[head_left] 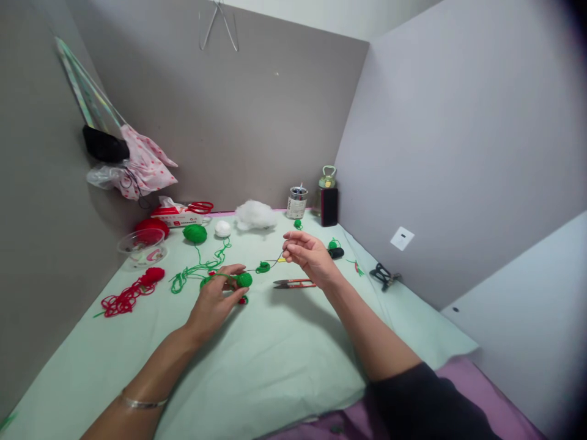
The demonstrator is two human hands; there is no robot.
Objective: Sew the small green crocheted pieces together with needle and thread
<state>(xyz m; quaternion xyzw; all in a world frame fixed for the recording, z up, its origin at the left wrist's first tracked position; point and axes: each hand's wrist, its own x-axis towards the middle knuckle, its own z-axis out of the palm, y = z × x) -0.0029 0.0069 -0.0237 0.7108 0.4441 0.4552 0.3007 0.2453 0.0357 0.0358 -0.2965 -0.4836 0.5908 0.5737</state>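
Note:
My left hand [213, 299] holds a small green crocheted ball [244, 279] between thumb and fingers. A bit of red and green work [243, 300] shows just under the thumb. Raised to the right, my right hand [308, 253] pinches a dark thread [277, 261], which runs down and left toward the green ball; whether a needle is in the fingertips is too small to tell. A small green yarn piece [263, 267] lies between the hands, close to the thread. Below the right hand, thread snips [293, 283] with orange handles rest on the cloth.
Loose green yarn [197, 274] and a green ball of yarn [195, 233] lie behind my left hand. Red yarn [126, 297] and a clear plastic bowl [142, 247] are at left. White stuffing [255, 216], a tin [297, 203] and a phone [329, 207] stand along the back wall.

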